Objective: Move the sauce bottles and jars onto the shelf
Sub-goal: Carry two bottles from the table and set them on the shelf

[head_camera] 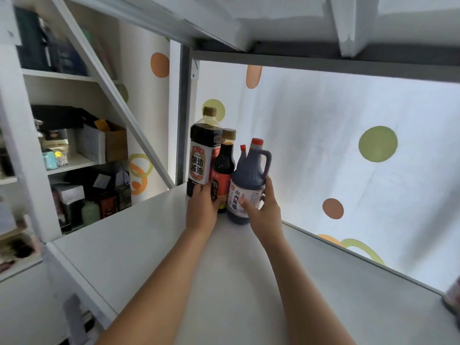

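White shelf (139,245) lies bare toward its front edge; in the back corner, left hand (202,210) grips the round soy bottle (222,168), right hand (263,207) the handled vinegar jug (249,175).

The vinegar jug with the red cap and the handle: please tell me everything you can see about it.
The vinegar jug is translucent plastic, filled with dark liquid, with a red cap, a moulded loop handle at its right shoulder and a pale label with dark characters. It stands upright on the white shelf near the back corner, against the smaller dark bottle. The right hand wraps its lower body, thumb on the label.
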`<state>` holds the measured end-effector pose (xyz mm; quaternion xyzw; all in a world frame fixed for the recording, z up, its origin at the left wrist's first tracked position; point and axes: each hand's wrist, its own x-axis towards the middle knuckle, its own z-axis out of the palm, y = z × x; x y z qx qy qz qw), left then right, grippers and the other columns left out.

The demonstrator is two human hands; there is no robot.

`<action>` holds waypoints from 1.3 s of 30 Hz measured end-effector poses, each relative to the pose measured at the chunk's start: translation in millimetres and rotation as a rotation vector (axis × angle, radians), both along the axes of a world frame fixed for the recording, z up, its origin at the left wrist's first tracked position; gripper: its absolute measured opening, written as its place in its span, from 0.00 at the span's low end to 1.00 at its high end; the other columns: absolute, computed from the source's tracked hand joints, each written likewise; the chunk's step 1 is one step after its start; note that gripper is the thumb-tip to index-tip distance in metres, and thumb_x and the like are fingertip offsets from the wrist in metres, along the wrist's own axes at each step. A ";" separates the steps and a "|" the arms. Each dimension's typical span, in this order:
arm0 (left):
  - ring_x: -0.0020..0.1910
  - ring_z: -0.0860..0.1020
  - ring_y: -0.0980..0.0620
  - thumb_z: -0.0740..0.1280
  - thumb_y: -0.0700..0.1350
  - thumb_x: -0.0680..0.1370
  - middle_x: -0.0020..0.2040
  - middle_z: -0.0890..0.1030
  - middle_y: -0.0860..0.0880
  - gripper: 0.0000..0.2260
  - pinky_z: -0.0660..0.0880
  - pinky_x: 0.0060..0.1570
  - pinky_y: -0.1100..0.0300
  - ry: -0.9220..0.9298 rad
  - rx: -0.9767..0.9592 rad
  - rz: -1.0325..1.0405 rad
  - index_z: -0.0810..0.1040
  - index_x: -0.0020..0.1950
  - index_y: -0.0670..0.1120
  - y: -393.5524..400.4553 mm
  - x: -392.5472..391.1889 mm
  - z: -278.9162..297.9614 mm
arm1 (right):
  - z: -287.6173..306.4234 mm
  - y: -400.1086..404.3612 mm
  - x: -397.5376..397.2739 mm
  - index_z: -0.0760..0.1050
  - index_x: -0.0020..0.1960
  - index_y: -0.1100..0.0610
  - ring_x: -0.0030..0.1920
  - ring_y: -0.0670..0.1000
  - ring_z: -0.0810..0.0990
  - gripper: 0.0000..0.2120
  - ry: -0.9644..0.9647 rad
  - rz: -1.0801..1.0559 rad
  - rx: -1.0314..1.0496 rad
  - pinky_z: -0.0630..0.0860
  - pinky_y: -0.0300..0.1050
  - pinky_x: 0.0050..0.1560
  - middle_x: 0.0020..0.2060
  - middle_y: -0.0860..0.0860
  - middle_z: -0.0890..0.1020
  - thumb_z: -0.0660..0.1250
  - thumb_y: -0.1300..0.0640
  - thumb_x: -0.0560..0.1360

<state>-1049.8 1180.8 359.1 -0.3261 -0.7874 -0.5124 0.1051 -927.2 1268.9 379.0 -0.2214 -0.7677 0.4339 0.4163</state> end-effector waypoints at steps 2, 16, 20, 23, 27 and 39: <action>0.64 0.74 0.43 0.71 0.50 0.75 0.66 0.74 0.44 0.25 0.70 0.63 0.52 0.009 0.000 -0.006 0.71 0.70 0.45 1.4 -1.0 0.0 | -1.9 4.2 -3.7 0.54 0.79 0.45 0.64 0.47 0.75 0.39 -0.003 -0.004 0.003 0.76 0.45 0.62 0.67 0.48 0.76 0.71 0.60 0.75; 0.55 0.76 0.42 0.78 0.50 0.66 0.56 0.75 0.40 0.29 0.78 0.46 0.52 0.355 -0.184 0.231 0.69 0.60 0.40 5.3 5.3 2.3 | -27.9 15.5 -8.0 0.59 0.74 0.48 0.56 0.39 0.78 0.46 -0.147 -0.068 -0.105 0.79 0.42 0.56 0.60 0.44 0.77 0.80 0.43 0.63; 0.54 0.74 0.43 0.72 0.46 0.71 0.55 0.75 0.42 0.19 0.75 0.45 0.54 0.441 -0.244 0.117 0.72 0.58 0.41 2.6 26.7 14.1 | -22.3 15.5 2.5 0.58 0.77 0.55 0.61 0.50 0.76 0.44 -0.227 -0.170 -0.258 0.73 0.42 0.55 0.63 0.53 0.74 0.77 0.55 0.68; 0.58 0.72 0.45 0.65 0.44 0.75 0.58 0.74 0.44 0.14 0.73 0.47 0.54 0.436 -0.369 0.009 0.73 0.60 0.42 -12.7 43.2 10.2 | -21.6 -4.5 21.7 0.66 0.73 0.57 0.58 0.52 0.77 0.33 -0.425 -0.215 -0.081 0.72 0.42 0.57 0.64 0.55 0.76 0.71 0.59 0.70; 0.60 0.72 0.44 0.60 0.43 0.79 0.62 0.73 0.44 0.12 0.73 0.50 0.52 0.294 -0.563 0.022 0.72 0.62 0.43 -47.6 59.9 1.9 | -23.1 -33.9 56.9 0.80 0.57 0.56 0.56 0.53 0.78 0.13 -0.631 -0.217 0.152 0.70 0.39 0.56 0.58 0.52 0.80 0.66 0.57 0.73; 0.62 0.72 0.46 0.50 0.51 0.83 0.64 0.74 0.46 0.18 0.67 0.65 0.49 0.168 -0.773 -0.135 0.74 0.62 0.44 -182.8 186.0 -8.6 | -10.3 -164.7 175.1 0.70 0.70 0.56 0.69 0.57 0.69 0.21 -0.936 0.085 0.431 0.61 0.55 0.73 0.70 0.56 0.71 0.51 0.48 0.83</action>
